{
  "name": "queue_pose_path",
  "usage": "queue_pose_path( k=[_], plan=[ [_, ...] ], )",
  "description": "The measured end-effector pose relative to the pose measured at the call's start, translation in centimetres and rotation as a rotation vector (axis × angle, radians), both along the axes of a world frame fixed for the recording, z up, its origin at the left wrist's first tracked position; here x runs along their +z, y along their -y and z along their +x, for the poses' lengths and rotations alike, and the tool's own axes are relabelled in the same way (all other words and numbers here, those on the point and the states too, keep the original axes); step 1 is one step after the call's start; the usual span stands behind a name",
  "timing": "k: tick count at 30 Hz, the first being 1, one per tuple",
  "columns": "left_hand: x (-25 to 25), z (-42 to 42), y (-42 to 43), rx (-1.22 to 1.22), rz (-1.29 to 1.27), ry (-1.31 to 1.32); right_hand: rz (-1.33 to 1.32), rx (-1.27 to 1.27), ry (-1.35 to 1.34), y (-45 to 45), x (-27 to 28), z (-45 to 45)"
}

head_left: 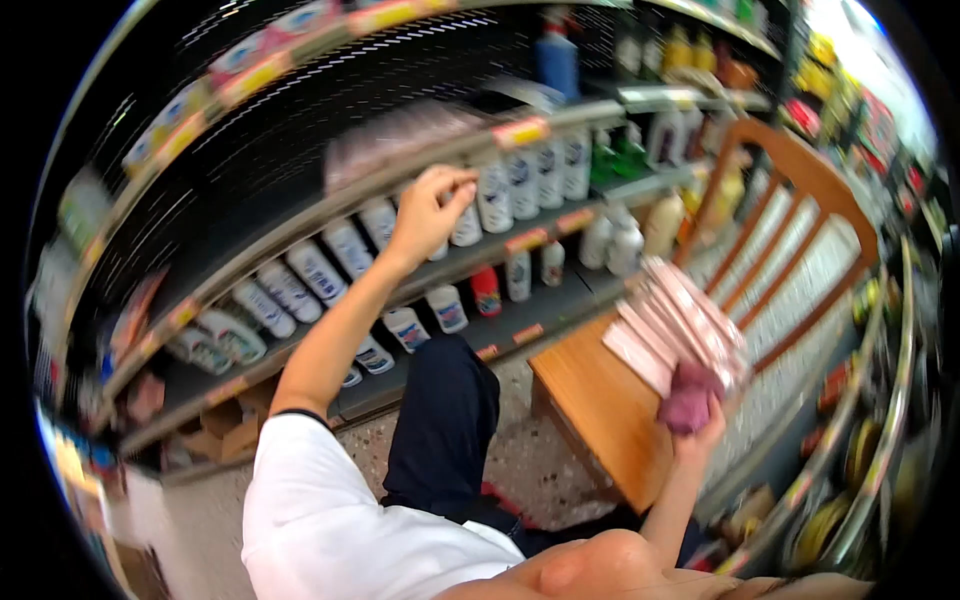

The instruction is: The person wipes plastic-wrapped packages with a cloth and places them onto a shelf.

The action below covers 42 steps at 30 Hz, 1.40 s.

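My left hand is raised in front of the shelf edge, its fingers bent together near the white bottles; whether anything small is between them is hidden. On the right, my right hand grips a purple cloth at the edge of the wooden chair. Beside the cloth, pink and white packages lie stacked on the chair seat. Above and behind my left hand, a blurred row of pinkish packages rests on the upper shelf.
Shelves with a price-tag edge curve across the front, holding white bottles, a red bottle and green pump bottles. A cardboard box sits low at the left. Another stocked rack runs along the right.
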<state>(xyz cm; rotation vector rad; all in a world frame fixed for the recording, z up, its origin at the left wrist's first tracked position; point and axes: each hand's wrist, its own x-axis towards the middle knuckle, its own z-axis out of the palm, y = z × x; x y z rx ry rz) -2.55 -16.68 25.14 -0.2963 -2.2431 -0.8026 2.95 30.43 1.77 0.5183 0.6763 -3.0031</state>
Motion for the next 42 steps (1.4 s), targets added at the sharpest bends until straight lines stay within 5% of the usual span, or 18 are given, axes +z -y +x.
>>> queue_pose_path(
  k=[2,10,24,27,31,34,37,40,42],
  plan=[
    [-4.5,0.2,-5.2,-0.272,0.311,0.321,-0.004,0.007,-0.013,0.0,-1.5,-0.4],
    [-14.7,0.9,-19.3,-0.835,0.62,0.805,0.035,-0.023,-0.04,3.3,2.0,1.3],
    [-19.4,-1.4,-21.1,-1.101,0.679,0.806,0.131,-0.002,0.038,4.4,0.5,0.8],
    [-22.0,-2.4,-20.5,-1.268,1.389,1.023,0.231,-0.009,0.082,5.0,0.6,0.9],
    [-22.6,-2.7,-19.6,-1.593,1.596,1.281,0.271,-0.019,0.061,5.5,-0.2,0.7],
    [-20.4,-1.7,-20.0,-1.607,1.616,1.374,0.24,-0.005,0.08,5.5,-0.5,0.4],
    [-19.9,-0.4,-20.6,-1.278,0.72,0.809,0.225,-0.013,0.093,6.1,1.4,0.5],
    [-19.4,0.8,-20.5,-0.79,-0.542,-0.005,0.236,-0.035,0.064,6.4,2.3,0.4],
    [-21.4,1.6,-21.0,-0.747,-0.545,-0.01,0.261,-0.051,0.048,6.4,2.2,0.4]
  ],
)
